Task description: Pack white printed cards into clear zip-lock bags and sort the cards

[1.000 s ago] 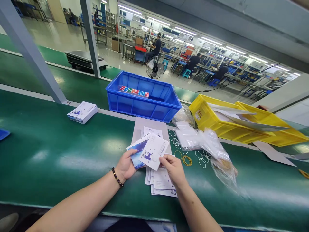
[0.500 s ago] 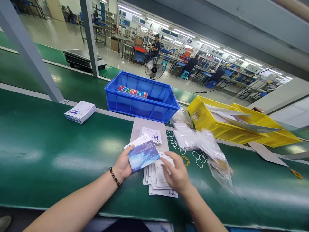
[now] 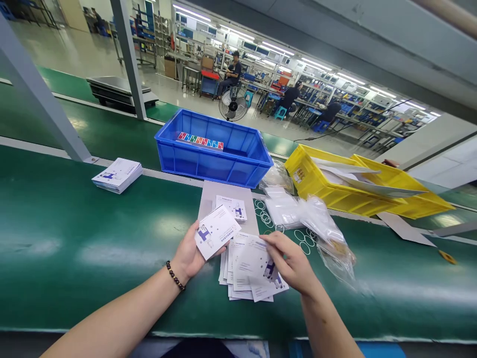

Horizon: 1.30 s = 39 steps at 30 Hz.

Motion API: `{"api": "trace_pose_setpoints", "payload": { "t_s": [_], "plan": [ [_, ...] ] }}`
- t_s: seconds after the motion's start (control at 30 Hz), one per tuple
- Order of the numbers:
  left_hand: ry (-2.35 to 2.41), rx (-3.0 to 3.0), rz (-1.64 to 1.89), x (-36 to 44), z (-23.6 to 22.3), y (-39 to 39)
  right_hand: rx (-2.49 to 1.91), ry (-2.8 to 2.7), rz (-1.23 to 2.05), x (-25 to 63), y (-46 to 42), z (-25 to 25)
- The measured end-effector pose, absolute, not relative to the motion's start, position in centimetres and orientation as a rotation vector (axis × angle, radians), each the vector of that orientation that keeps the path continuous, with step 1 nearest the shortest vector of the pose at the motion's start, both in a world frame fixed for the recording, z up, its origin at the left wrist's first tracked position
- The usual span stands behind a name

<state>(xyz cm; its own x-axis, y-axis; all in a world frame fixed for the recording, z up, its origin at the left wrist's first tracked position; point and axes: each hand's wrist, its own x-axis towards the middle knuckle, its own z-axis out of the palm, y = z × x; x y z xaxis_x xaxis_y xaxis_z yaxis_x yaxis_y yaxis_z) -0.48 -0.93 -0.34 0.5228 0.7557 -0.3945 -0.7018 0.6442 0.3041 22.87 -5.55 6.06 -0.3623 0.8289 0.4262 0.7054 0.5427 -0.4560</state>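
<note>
My left hand is closed round a small white booklet with purple pictures, held tilted above the green table. My right hand pinches the upper edge of a white printed booklet, which lies over the right side of a loose pile of similar booklets. Behind them, a small stack of booklets rests on a grey cardboard sheet. A neater booklet stack stands farther left.
A blue bin holding a strip of coloured labels stands behind. White rubber rings and clear plastic bags lie to the right. Yellow bins with white sheets stand beyond. A grey post rises at left. People sit in the background.
The fanned booklets in my left hand came together; their blue face gave way to a white one. My right hand let go of one booklet and now grips another at the pile.
</note>
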Motion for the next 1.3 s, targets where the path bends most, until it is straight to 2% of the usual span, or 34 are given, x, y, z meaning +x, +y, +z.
{"api": "trace_pose_setpoints", "payload": {
  "t_s": [0.23,0.37,0.47,0.6,0.77,0.93,1.0,1.17,1.3],
  "plan": [
    [0.562,0.061,0.921,0.3,0.0,-1.5,-1.362,-1.914,0.486,19.4,-4.6,1.0],
    [0.542,0.057,0.934,0.5,-0.8,-1.6,-1.419,-1.640,0.804,17.1,-5.0,0.6],
    [0.498,0.093,0.934,0.3,-1.2,-1.6,-1.391,-1.432,0.864,17.8,-4.8,1.2],
    [0.508,0.097,0.874,-0.1,-0.7,-1.3,-1.229,-1.361,0.719,21.4,-4.2,3.2],
    [0.618,0.112,0.856,0.0,0.2,-1.2,-1.305,-1.963,0.538,23.9,-3.7,5.1],
    [0.592,0.087,0.915,0.7,0.5,-1.6,-1.134,-2.169,-0.158,20.9,-4.6,2.7],
    [0.584,0.047,0.930,0.9,0.1,-1.7,-1.019,-2.272,-0.325,19.2,-4.9,1.8],
    [0.628,0.052,0.941,0.9,-0.8,-1.6,-0.758,-2.360,-0.324,17.9,-5.7,2.6],
    [0.663,0.118,0.918,0.5,-0.6,-1.3,-0.852,-2.163,-0.176,20.3,-6.3,5.6]
  ]
}}
